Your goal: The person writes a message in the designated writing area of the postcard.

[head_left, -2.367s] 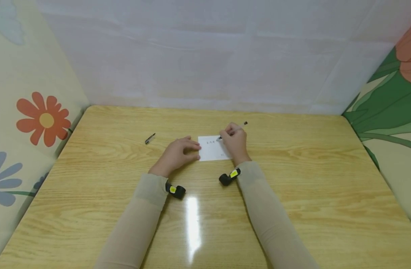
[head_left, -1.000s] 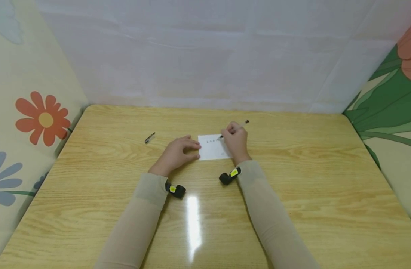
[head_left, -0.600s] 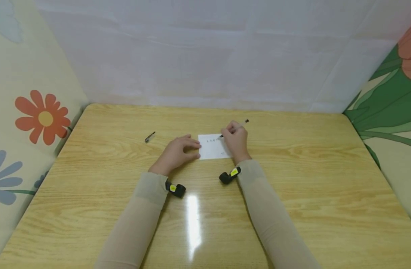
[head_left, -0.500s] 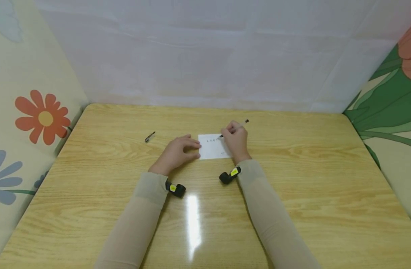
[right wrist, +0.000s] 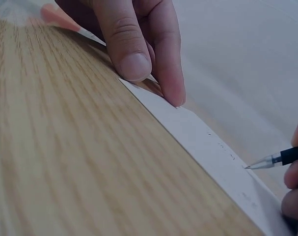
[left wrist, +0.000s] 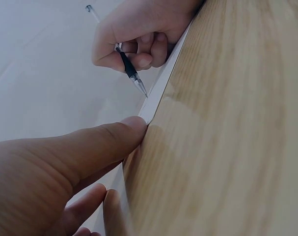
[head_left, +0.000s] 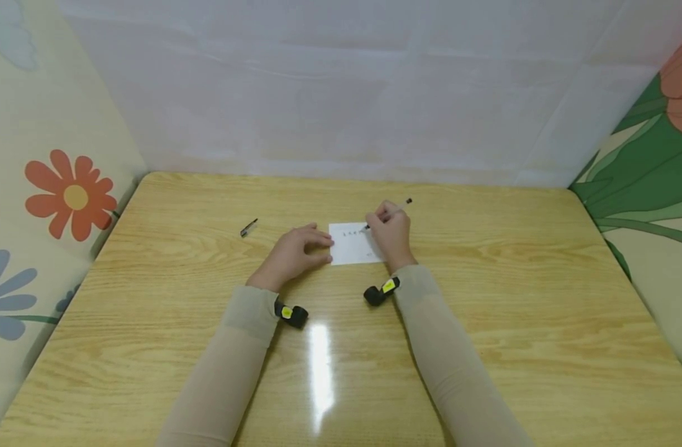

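A small white sheet of paper (head_left: 349,249) lies flat on the table, with a short row of dark handwriting near its top and a small mark at lower right. My right hand (head_left: 393,236) pinches a pen (left wrist: 131,73) with a clear barrel and black grip. The pen's tip meets the paper at the end of the row in the right wrist view. My left hand (head_left: 296,254) rests at the paper's left edge, its thumb and fingertips pressing the sheet down. The right hand covers the paper's right part in the head view.
A pen cap (head_left: 249,228) lies on the wooden table (head_left: 519,298), to the left of the left hand. Behind the table hangs a pale cloth (head_left: 341,87). Flower-patterned panels (head_left: 75,197) stand at both sides. A bright light reflection shows on the tabletop.
The pen tip and right hand have shifted slightly to the right along the row, and another written mark shows there. The left hand keeps its place at the paper's edge.
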Demonstrator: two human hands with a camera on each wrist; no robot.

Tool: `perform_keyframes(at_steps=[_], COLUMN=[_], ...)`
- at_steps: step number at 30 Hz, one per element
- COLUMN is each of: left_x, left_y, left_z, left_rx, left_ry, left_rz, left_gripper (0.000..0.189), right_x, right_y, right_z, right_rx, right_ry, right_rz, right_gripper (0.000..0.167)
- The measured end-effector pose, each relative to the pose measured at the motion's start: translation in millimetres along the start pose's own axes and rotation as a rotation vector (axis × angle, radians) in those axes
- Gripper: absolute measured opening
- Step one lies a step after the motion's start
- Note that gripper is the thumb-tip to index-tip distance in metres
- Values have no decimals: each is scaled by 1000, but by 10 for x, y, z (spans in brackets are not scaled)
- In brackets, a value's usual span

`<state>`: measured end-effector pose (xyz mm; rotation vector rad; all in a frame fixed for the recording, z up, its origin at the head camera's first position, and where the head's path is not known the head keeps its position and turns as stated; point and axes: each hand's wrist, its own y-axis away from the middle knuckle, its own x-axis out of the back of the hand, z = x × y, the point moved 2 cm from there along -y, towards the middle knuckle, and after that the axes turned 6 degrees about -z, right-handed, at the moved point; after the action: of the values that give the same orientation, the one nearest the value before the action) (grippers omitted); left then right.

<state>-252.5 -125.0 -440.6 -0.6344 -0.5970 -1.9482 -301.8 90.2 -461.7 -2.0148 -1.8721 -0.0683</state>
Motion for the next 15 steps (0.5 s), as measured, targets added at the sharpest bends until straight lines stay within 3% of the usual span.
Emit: perform_keyframes(at_steps=[15], left_x=[-2], left_y=[2], left_z=[-11], left_rx=[-1], left_ry=[-3], left_rz=[0], left_gripper=[34], right_x=[0], right_y=[6], right_z=[-7], right_rx=[6], right_ry=[0], right_rz=[-9], right_gripper=[21])
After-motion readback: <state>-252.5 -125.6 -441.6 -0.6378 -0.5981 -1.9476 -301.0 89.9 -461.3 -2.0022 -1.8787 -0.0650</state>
